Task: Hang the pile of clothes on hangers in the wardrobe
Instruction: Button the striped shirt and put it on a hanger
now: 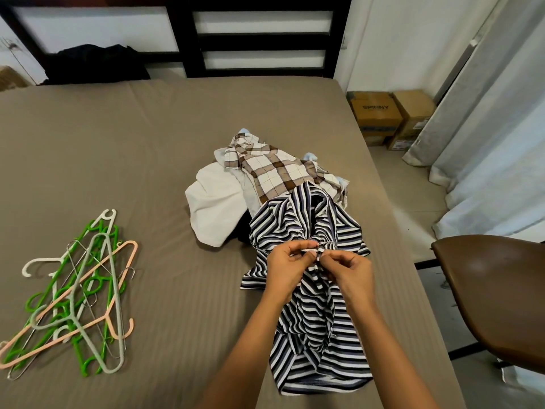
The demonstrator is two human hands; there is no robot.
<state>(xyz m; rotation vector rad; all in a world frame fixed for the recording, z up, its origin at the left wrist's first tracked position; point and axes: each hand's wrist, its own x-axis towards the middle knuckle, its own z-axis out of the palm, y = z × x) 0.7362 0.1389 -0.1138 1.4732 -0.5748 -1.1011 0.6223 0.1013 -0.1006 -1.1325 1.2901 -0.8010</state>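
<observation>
striped shirt (312, 305): black-white | plaid shirt (274, 169): brown-cream | hangers (76, 293): green, peach, grey

A: so what's around the flat taupe-brown bed sheet (118, 149)?

B: dark slatted wooden headboard (194, 42) at the far end, with a crumpled black cloth bundle (97, 64) lying against it. Two brown cardboard boxes (389, 116) sit on the floor right of the bed, beside pale grey-white curtains (486, 128).

A: and closer?

B: glossy brown moulded chair seat (495, 293), near the bed's right edge.
</observation>
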